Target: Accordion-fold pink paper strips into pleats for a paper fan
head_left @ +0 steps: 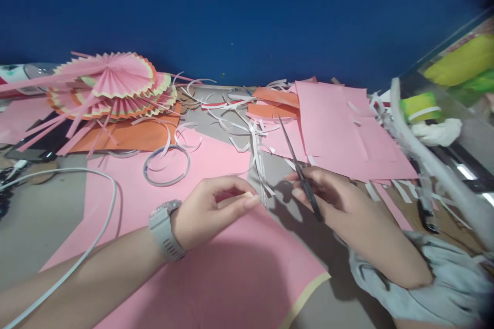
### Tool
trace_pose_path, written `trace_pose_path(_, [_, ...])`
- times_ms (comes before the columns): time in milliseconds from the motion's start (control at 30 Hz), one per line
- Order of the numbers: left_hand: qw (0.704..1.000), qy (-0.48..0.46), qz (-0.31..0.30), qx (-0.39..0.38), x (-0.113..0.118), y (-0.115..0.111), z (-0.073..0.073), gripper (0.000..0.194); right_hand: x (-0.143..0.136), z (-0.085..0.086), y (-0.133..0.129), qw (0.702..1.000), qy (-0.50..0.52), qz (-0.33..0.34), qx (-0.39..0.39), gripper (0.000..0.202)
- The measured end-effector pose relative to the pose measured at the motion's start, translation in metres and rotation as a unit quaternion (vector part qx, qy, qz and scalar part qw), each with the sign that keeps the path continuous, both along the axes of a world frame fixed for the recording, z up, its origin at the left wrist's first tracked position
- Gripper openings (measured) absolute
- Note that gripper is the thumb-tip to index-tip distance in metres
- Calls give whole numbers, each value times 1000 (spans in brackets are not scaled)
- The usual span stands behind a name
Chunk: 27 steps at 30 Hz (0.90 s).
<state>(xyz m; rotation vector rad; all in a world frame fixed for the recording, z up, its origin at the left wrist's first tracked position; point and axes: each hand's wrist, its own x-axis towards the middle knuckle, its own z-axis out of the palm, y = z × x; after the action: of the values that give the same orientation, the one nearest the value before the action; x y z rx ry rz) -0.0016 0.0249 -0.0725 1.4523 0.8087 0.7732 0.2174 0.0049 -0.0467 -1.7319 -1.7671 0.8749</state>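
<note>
My left hand (pixel 219 211), with a grey watch (pixel 166 229) on its wrist, pinches the upper right edge of a large pink paper sheet (pixel 231 277). A pale yellow strip lines that sheet's lower right edge. In my right hand (pixel 335 198) is a pair of scissors (pixel 303 180), blades pointing up and away, apart from the sheet. Thin white paper strips (pixel 257 159) lie just beyond my left fingertips. A grey ring (pixel 166 165), perhaps a tape roll, rests on the pink paper left of centre.
Folded pink paper fans (pixel 111 79) sit at the back left over orange paper (pixel 131 133). Pink sheets (pixel 339 128) are stacked at the back right. A white cable (pixel 115 190) crosses my left forearm. A yellow-green packet (pixel 420 107) stands far right, before a blue wall (pixel 247 15).
</note>
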Motion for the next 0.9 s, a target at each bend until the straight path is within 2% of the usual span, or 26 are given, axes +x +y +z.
trace_pose_path(67, [999, 35, -7, 7, 0, -1, 0, 14, -10, 2, -1, 996, 73, 21, -38, 14])
trace_pose_path(200, [992, 113, -31, 39, 1, -2, 2, 25, -29, 1, -5, 991, 103, 62, -54, 12])
trace_pose_path(367, [988, 133, -50, 56, 2, -3, 5, 29, -35, -7, -8, 995, 62, 69, -27, 5])
trace_pose_path(633, [985, 146, -72, 63, 1, -1, 2, 31, -35, -7, -8, 998, -20, 57, 7, 13])
trace_pose_path(900, [980, 164, -85, 71, 1, -1, -1, 33, -35, -8, -11, 998, -33, 27, 37, 9])
